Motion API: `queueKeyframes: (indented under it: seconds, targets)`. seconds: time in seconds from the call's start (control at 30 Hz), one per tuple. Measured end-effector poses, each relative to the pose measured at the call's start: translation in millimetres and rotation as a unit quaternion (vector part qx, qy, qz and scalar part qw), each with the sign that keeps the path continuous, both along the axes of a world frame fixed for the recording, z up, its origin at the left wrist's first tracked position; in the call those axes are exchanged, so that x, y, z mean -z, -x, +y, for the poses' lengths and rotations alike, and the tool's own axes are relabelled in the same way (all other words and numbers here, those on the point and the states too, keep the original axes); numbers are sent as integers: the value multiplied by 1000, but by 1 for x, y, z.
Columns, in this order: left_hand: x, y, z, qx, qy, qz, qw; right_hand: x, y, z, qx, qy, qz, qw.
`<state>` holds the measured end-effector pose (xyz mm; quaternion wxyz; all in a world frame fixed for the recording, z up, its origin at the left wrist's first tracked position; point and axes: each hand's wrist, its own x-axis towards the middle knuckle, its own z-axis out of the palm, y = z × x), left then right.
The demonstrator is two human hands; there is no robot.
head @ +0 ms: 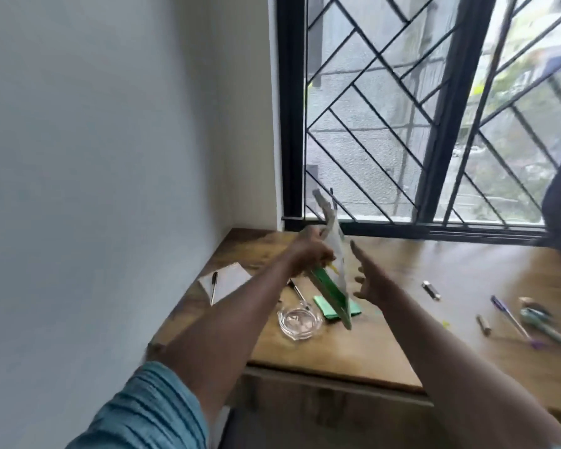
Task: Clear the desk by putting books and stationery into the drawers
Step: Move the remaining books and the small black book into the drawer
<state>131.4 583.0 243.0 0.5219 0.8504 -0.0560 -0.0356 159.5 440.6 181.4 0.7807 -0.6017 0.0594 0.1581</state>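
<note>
Now the left grip (pixel 310 252) is up over the wooden table (pixel 353 348), fingers curled round the upper edge of a thin green-and-white book (pixel 337 257), and that book hangs steeply tilted, top corner towards the barred window (pixel 386 108), bottom corner low over a flat green sheet of paper (pixel 323 306); whether it touches the sheet is lost in the blur. The right grip (pixel 366 280) is just beside the book's far face, fingers spread and straight, holding nothing. Under the left forearm sits a clear glass ashtray (pixel 300 319), with a silver pen (pixel 300 294) lying just behind it. Over at the left end of the table, a white notepad (pixel 229 280) carries a dark pen (pixel 213 288). Out to the right, well apart from the book, lie a small dark cylinder (pixel 431 290), a purple pen (pixel 512 320), a short brown stub (pixel 484 324) and some teal pens (pixel 541 319).
</note>
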Motion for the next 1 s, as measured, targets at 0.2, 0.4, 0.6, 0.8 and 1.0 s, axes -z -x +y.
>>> queueKeyframes:
  seconds: [0.2, 0.4, 0.6, 0.8, 1.0]
  targets:
    - [-10, 81, -113, 48, -278, -149, 948, -62, 75, -76, 28, 46, -87, 995]
    - [3, 152, -202, 129, -287, -156, 936, -41, 151, -167, 130, -27, -94, 987]
    - [53, 165, -253, 34, -52, -5, 998, 10, 235, -269, 186, -54, -19, 981]
    - [123, 202, -329, 86, 155, 272, 946, 44, 317, -365, 227, -44, 36, 972]
    - [165, 258, -426, 62, 196, 306, 929, 74, 379, -466, 229, -10, 98, 969]
